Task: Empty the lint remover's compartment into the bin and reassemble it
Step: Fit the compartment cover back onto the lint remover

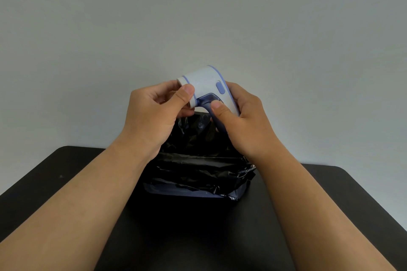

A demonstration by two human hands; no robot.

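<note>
Hands | left hand (154,112) pinches lint remover (206,86) head | right hand (240,121) grips handle | above bin (198,174)

Black table (55,182) w/ rounded corners; plain grey wall (198,17) behind.

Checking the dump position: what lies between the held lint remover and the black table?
The bin, lined with a black bag, sits directly under the lint remover on the table, per the head view.
</note>
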